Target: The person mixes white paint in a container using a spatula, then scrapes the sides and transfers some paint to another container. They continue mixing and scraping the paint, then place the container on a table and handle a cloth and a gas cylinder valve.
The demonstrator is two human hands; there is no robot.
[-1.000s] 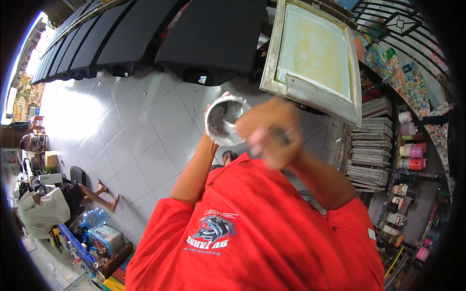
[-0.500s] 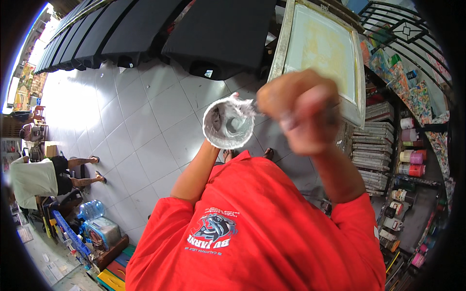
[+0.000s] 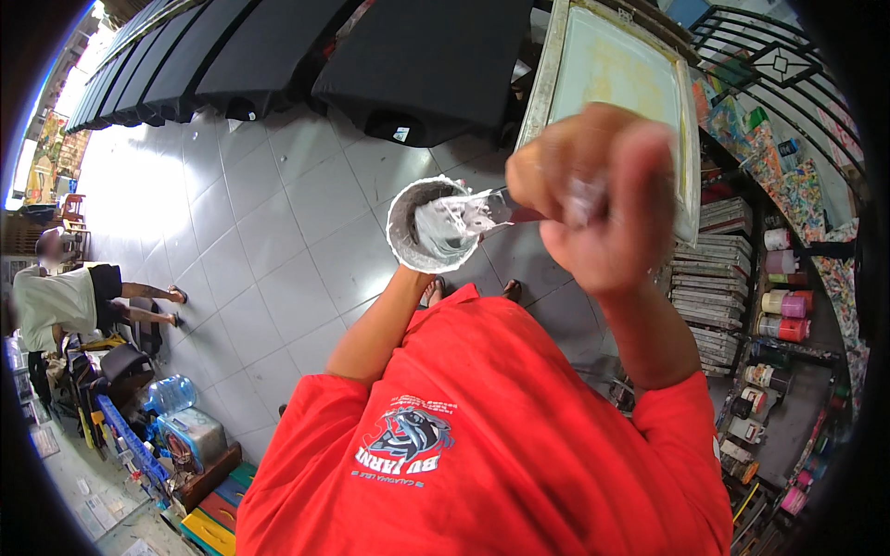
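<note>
A round tub [image 3: 400,243], its rim crusted with pale paste, is held up in front of my chest. My left hand [image 3: 415,275] supports it; the fingers are hidden behind the tub, with only the wrist area showing below. Inside lies thick greyish-white paste [image 3: 436,229]. My right hand [image 3: 603,190], blurred by motion, is closed round the handle of a spatula [image 3: 502,206]. The paste-coated blade reaches left over the tub's right rim into the paste.
Black shirts [image 3: 417,65] lie in a row along the far side. A framed printing screen [image 3: 691,176] leans at the far right, above stacked frames [image 3: 712,287]. Paint pots [image 3: 783,326] line the right shelves. Another person [image 3: 60,301] stands at the left, near a water bottle [image 3: 171,394].
The spatula blade has come into clearer view over the tub, carrying paste. My right hand has turned and shifted slightly right. The other person at left has moved a little.
</note>
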